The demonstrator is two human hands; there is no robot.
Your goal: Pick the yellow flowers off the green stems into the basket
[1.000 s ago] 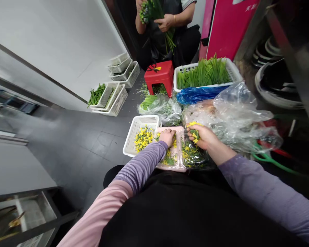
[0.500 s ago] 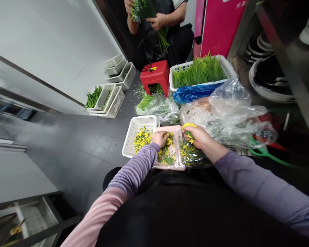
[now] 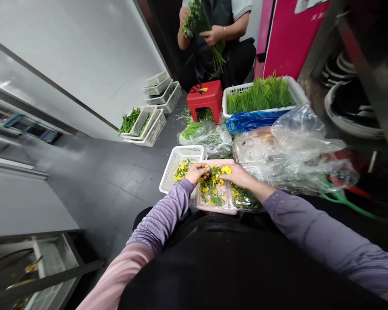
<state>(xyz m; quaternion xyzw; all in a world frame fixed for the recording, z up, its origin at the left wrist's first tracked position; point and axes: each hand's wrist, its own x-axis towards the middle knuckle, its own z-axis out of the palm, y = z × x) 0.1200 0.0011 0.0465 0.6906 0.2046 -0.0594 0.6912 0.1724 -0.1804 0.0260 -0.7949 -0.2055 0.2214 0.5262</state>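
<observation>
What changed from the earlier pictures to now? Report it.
The right hand, still holding yellow flowers, moved left from above the clear plastic to the pink tray, nearing the left hand, which shifted slightly left. The red stool, scissors and white basket of green stalks stayed put.

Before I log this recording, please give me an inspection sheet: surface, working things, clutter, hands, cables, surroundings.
Surface: dark grey tiled floor, green bits scattered by a red plastic stool.
Working things: green sprigs with yellow flowers in a pink plastic tray; more in a white perforated plastic basket.
Clutter: crumpled clear plastic bags, shiny blue plastic, dark-handled scissors on the stool.
Hands: right hand pinches sprigs over the tray; left hand touches sprigs, grip unclear.
Cables: nothing seen.
Surroundings: another person holding green stems; bright pink panel.
</observation>
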